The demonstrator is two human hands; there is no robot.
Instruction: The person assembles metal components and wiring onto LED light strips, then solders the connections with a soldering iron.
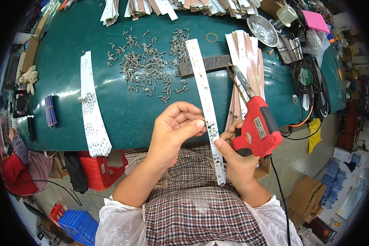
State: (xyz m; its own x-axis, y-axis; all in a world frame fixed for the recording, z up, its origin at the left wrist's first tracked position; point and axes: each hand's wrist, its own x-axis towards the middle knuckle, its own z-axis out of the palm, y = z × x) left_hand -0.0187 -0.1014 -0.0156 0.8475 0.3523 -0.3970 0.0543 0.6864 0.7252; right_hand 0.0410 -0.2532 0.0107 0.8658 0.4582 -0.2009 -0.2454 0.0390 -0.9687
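Observation:
A long white LED circuit strip [207, 94] slants upright before me, its lower end over my checked apron. My right hand [238, 158] closes on it, thumb on the strip's face, and the same hand grips a red soldering gun [258, 127] whose metal tip points up and away. My left hand [176, 131] is pinched at the strip's left edge, beside the small components; whatever lies between thumb and fingertip is too small to make out. Many small metal connectors [141, 67] lie loose on the green table [65, 78] beyond.
A fanned stack of white strips [93, 110] lies to the left, another pile [244, 61] to the right beside a dark metal bar [186, 69]. Blue wires [50, 111] are bundled far left. A small fan [306, 77] and round metal dish [262, 30] stand right. The gun's black cord [279, 192] hangs down.

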